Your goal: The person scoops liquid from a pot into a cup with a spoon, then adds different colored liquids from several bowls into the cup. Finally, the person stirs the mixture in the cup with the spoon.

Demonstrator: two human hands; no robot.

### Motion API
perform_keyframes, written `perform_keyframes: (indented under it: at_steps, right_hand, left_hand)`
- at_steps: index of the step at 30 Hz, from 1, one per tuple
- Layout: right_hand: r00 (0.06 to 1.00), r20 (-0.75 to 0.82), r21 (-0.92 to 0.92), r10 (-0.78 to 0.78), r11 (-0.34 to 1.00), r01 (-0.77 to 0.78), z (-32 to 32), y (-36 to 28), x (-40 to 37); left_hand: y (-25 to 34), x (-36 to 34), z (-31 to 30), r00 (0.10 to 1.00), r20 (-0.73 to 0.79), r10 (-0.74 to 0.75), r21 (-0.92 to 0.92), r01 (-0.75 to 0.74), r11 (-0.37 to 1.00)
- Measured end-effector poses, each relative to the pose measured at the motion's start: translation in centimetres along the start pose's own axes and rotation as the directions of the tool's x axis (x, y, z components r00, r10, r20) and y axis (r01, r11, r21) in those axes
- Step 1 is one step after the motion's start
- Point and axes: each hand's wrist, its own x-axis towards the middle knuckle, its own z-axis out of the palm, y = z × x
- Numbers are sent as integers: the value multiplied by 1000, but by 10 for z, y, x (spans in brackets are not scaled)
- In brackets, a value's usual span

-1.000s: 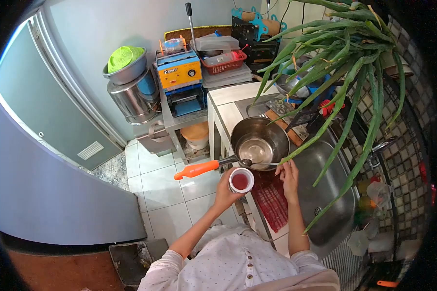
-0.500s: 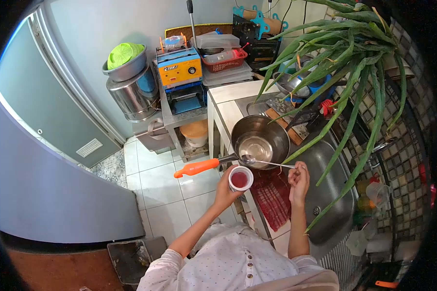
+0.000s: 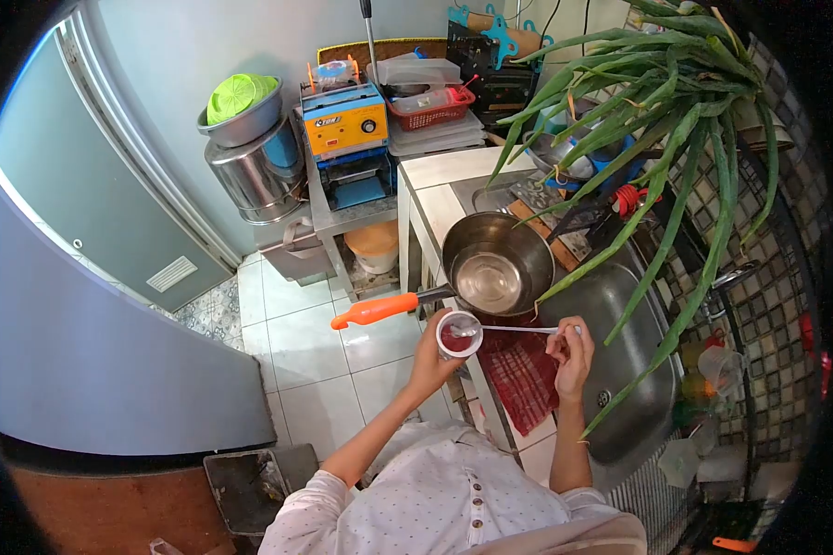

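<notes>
Just below the middle of the frame, my left hand [image 3: 432, 359] is wrapping its fingers around a white cup [image 3: 456, 346] with red contents, while to its right my right hand [image 3: 573, 359] is pinching the handle of a spoon [image 3: 518, 329]. The spoon's bowl is lying at the cup's mouth, and a steel pot [image 3: 491, 282] is standing just above, at centre frame

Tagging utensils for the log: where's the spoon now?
In the head view, the spoon is just right of centre, below the pot, its tip at the mouth of the cup in the left hand, its other end in the right hand.
</notes>
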Motion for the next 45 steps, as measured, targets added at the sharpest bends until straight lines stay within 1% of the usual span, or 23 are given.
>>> perform_keyframes:
  at_steps: [2,3,5,6,8,10,12,13,14,16,18,20,21,23,26,27,29,32,33,38,42,44,45]
  right_hand:
    - [993,-108,-14,-52,999,50,5,-1,2]
    - [993,-108,-13,-51,999,50,4,1,4]
    - [974,-217,86,-59,993,80,-2,11,12]
    - [974,-219,88,-59,993,79,-4,14,15]
    - [977,-200,26,-73,996,80,-8,19,24]
    - [978,-204,30,-33,999,40,-9,28,33]
    - [997,-83,-115,11,993,-20,-6,35,38]
    - [997,-74,-131,35,990,-45,-4,38,38]
    - [997,-73,-129,35,991,-44,-5,43,39]
    - [1000,14,-195,7,981,-5,-5,50,41]
    - [1000,31,-155,6,988,-1,-4,50,42]
    - [998,-10,-49,63,997,-64,-1,47,40]
    - [998,-13,-48,63,997,-63,0,45,40]
    - [984,-53,82,169,983,-164,0,42,38]
    - [977,-53,207,208,959,-193,-6,43,36]
    - [977,-53,207,208,959,-193,-7,42,35]
    - [948,-125,264,291,931,-251,-7,34,34]
    - [958,-135,321,253,926,-199,-15,36,34]
    - [958,-135,320,254,926,-201,-17,35,33]
    - [976,-62,333,211,926,-179,-22,17,27]
    - [975,-87,295,203,940,-169,-19,6,21]
    - [989,17,218,150,964,-150,-20,1,18]
    - [988,18,217,150,964,-150,-19,-3,16]
  left_hand:
    - [-1,-1,0,1000,-10,9,21,-9,1000]
    - [-1,-2,0,1000,-18,20,40,-19,999]
    - [1,-2,1,1000,-16,3,27,-2,1000]
    - [2,-3,1,1000,-13,-15,14,15,1000]
    - [4,-3,1,1000,-4,-17,9,17,1000]
    - [4,-4,1,1000,6,-19,4,19,1000]
    - [2,-5,1,999,22,-35,-6,35,999]
    - [1,-6,1,999,22,-35,-4,35,999]
    - [1,-6,1,999,17,-33,6,33,999]
    - [1,-6,2,999,12,-30,19,30,999]
    - [1,-6,2,1000,4,-7,66,7,998]
    - [1,-5,1,1000,16,-8,59,7,998]
    - [1,-5,1,1000,26,-10,50,8,999]
    - [-1,-5,2,1000,27,-7,44,6,999]
    - [0,-5,2,999,31,-13,23,13,1000]
    - [0,-5,2,999,36,-22,9,22,1000]
    - [-2,-5,3,1000,26,-17,35,16,999]
    - [-5,-5,5,1000,3,11,89,-11,996]
    - [-6,-5,6,999,-10,36,118,-34,992]
    - [-3,-4,5,1000,4,4,102,-4,995]
    - [-11,-4,6,998,32,-57,74,55,996]
    - [-3,-3,6,998,16,-57,78,56,995]
    - [1,-2,6,998,-1,-56,83,56,995]
